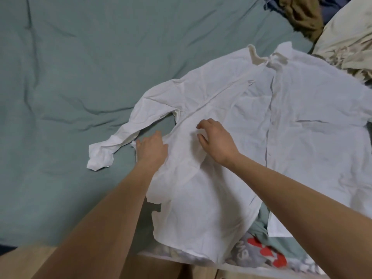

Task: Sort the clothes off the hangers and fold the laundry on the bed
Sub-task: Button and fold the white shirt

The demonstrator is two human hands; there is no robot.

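A wrinkled white long-sleeved shirt (pixel 261 121) lies spread on the grey-green bed sheet (pixel 70 77), collar pointing away from me. Its left sleeve (pixel 120 141) trails out to the left with the cuff bunched up. My left hand (pixel 152 149) rests on the shirt's left side edge near the armpit, fingers fairly straight. Beside it my right hand (pixel 216 141) hovers over or lightly touches the shirt's front, its fingers loosely curved with nothing held in them.
A cream garment pile (pixel 348 43) lies at the right edge. Brown and dark blue clothes (pixel 300 13) are heaped at the top right. A grey garment with red print (pixel 261 256) and other laundry lie under the shirt's hem at the bed's near edge.
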